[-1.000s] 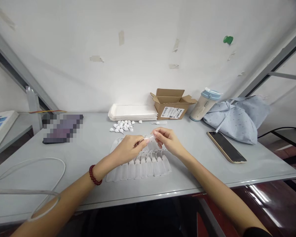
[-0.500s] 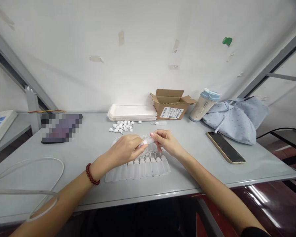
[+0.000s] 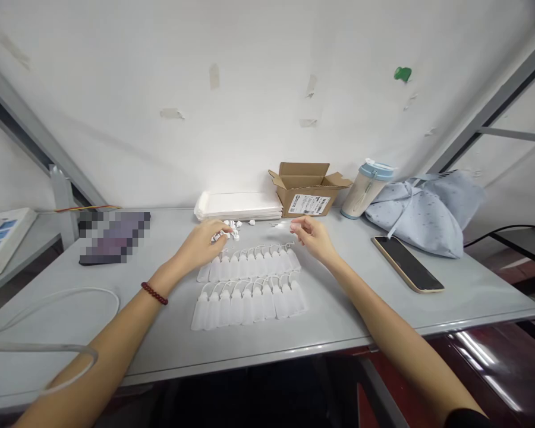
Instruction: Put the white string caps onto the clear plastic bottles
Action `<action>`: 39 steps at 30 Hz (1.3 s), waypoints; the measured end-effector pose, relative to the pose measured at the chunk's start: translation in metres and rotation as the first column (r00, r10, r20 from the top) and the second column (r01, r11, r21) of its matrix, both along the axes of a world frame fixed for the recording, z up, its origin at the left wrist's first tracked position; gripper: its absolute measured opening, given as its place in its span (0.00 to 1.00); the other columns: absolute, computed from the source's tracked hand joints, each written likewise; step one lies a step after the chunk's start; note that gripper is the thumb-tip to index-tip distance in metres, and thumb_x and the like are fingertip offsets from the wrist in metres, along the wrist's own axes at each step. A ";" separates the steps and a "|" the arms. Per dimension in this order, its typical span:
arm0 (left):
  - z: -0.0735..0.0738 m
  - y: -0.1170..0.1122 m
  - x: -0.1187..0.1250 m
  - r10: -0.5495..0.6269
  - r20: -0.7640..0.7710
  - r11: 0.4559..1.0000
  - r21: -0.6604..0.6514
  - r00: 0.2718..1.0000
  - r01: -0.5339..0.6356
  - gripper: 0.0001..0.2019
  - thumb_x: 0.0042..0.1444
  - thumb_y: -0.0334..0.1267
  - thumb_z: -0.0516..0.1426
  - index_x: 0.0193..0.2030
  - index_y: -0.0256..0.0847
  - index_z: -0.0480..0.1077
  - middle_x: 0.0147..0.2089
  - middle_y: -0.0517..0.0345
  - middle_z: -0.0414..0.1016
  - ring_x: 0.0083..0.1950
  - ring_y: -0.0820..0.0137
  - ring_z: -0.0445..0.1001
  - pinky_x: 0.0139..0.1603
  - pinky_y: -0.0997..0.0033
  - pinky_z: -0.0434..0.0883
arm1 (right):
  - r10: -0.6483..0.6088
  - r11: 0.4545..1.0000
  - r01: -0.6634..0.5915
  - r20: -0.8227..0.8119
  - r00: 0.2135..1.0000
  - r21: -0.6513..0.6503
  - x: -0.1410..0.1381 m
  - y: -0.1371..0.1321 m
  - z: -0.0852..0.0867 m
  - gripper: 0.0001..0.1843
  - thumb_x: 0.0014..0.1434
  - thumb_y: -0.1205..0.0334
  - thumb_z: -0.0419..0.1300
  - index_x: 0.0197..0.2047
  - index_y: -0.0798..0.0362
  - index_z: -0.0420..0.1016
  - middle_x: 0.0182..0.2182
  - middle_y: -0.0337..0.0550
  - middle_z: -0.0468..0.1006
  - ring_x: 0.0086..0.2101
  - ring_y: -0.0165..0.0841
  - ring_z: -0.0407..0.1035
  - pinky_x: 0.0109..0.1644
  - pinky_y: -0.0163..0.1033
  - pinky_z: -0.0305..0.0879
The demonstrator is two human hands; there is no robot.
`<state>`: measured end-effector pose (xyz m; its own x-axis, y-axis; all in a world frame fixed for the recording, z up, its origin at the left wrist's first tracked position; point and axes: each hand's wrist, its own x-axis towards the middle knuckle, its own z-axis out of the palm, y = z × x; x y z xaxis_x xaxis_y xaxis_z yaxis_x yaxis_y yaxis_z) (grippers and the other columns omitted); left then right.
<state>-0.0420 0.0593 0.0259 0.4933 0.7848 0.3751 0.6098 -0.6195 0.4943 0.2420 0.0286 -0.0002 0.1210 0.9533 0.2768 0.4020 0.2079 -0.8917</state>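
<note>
Bottles (image 3: 236, 310) lie in two near rows, apparently capped; loose caps (image 3: 236, 234) remain farther away beside the left hand (image 3: 200, 244), fingers parted. Right hand (image 3: 317, 239) meets one far bottle (image 3: 282, 226); cannot tell if gripping.

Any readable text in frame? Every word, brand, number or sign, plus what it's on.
No legible text.
White label on the cardboard box: dark print and what look like code blocks, too small and blurred to read.
Dark-screened phone: no text visible.
Small bottles in two rows: no print visible.
Pixelated item at left: obscured, can't tell.
</note>
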 end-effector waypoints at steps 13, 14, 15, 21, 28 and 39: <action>-0.030 0.014 0.003 -0.088 -0.179 0.996 0.002 0.980 0.090 0.20 0.55 0.33 0.44 0.44 0.40 0.75 0.54 0.53 0.74 0.55 0.59 0.65 0.60 0.51 0.63 | -0.110 0.994 0.103 0.229 0.967 0.045 0.018 0.021 -0.024 0.10 0.48 0.65 0.60 0.36 0.54 0.73 0.37 0.46 0.79 0.32 0.34 0.70 0.41 0.42 0.66; -0.031 0.014 0.003 -0.087 -0.176 0.996 0.006 0.981 0.089 0.20 0.55 0.33 0.44 0.44 0.40 0.75 0.54 0.54 0.74 0.55 0.59 0.66 0.60 0.51 0.63 | -0.112 0.993 0.104 0.246 0.963 0.047 0.018 0.022 -0.024 0.10 0.48 0.66 0.60 0.37 0.54 0.74 0.36 0.45 0.79 0.32 0.34 0.69 0.42 0.42 0.66; -0.032 0.014 0.003 -0.085 -0.172 0.996 0.008 0.981 0.088 0.20 0.55 0.33 0.44 0.45 0.41 0.75 0.54 0.54 0.73 0.55 0.59 0.66 0.59 0.50 0.63 | -0.113 0.993 0.104 0.260 0.959 0.050 0.018 0.022 -0.024 0.10 0.48 0.66 0.60 0.37 0.54 0.74 0.36 0.45 0.80 0.32 0.35 0.69 0.42 0.42 0.66; -0.032 0.013 0.004 -0.085 -0.195 0.996 -0.005 0.977 0.085 0.21 0.57 0.33 0.43 0.49 0.39 0.74 0.57 0.53 0.72 0.57 0.59 0.64 0.59 0.50 0.63 | -0.127 0.991 0.110 0.320 0.939 0.071 0.021 0.023 -0.024 0.12 0.51 0.68 0.59 0.40 0.54 0.77 0.40 0.46 0.80 0.34 0.36 0.71 0.46 0.44 0.65; -0.030 0.011 0.005 -0.075 -0.191 0.997 -0.028 0.979 0.071 0.21 0.57 0.33 0.44 0.50 0.39 0.73 0.57 0.52 0.71 0.57 0.58 0.64 0.59 0.51 0.63 | -0.161 0.986 0.139 0.357 0.920 0.089 0.024 0.026 -0.028 0.12 0.51 0.69 0.59 0.40 0.55 0.77 0.42 0.48 0.79 0.32 0.34 0.70 0.45 0.43 0.66; -0.029 0.009 0.006 -0.074 -0.222 0.997 -0.023 0.972 0.071 0.22 0.57 0.32 0.43 0.51 0.37 0.73 0.57 0.51 0.71 0.57 0.58 0.64 0.59 0.51 0.63 | -0.218 0.974 0.178 0.371 0.902 0.140 0.027 0.030 -0.032 0.11 0.49 0.70 0.59 0.38 0.55 0.76 0.39 0.47 0.77 0.30 0.33 0.69 0.42 0.42 0.66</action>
<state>-0.0363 0.0684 -0.0027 0.6187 0.7486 0.2382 0.6593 -0.6597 0.3607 0.2691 0.0581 -0.0318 0.1704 0.8853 0.4326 0.7495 0.1686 -0.6401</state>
